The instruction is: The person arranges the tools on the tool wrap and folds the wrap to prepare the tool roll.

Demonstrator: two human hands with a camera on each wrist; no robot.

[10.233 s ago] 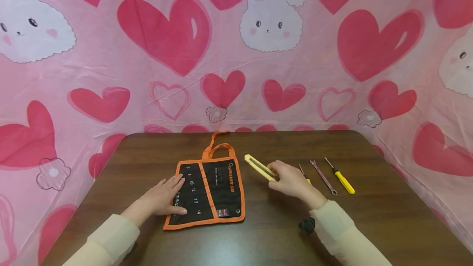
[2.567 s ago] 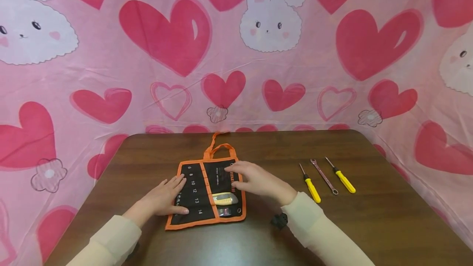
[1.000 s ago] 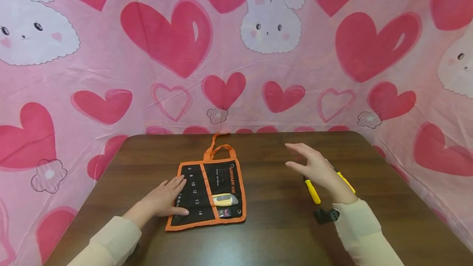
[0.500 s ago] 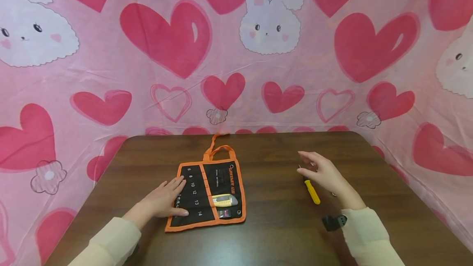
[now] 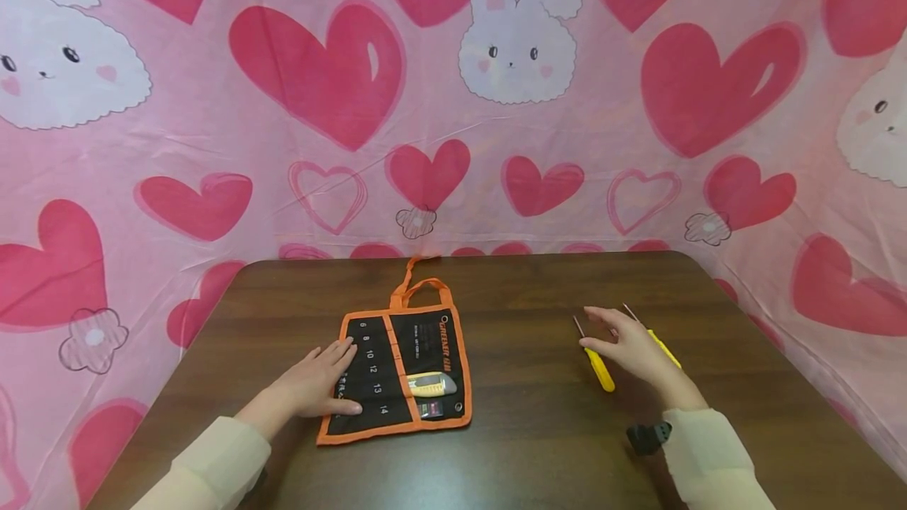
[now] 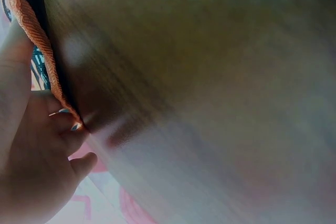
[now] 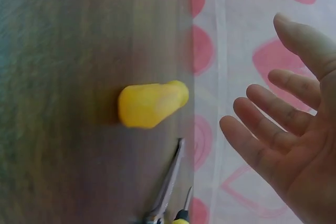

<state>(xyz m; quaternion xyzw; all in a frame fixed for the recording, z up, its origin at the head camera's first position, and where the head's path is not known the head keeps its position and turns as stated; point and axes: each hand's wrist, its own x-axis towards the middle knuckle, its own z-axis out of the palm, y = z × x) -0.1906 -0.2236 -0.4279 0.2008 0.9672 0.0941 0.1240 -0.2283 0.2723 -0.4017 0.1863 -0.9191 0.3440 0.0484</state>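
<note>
My left hand [image 5: 312, 380] lies flat on the black tool pouch [image 5: 432, 337] with orange edging, fingers spread over its left side. In the left wrist view, the pouch's orange edge [image 6: 34, 30] runs beside the hand. A yellow utility knife [image 5: 428, 385] is tucked into a pouch pocket, its upper part showing. Over the tools on the right hovers my right hand [image 5: 634, 349], fingers loosely bent and holding nothing. Nearest it is a yellow-handled screwdriver [image 5: 599, 368]. The wrench [image 7: 167, 182] is covered by the hand in the head view but appears in the right wrist view.
Another yellow-handled screwdriver [image 5: 664, 348] lies farther right, partly behind my right hand. A small packet [image 5: 431, 410] sits in the pouch below the knife. The brown table [image 5: 524, 447] is backed by a pink heart-print cloth [image 5: 602, 124].
The utility knife has gone from my right hand into the pouch pocket. My right hand then moved right, away from the pouch to the tools. My left hand stayed on the pouch.
</note>
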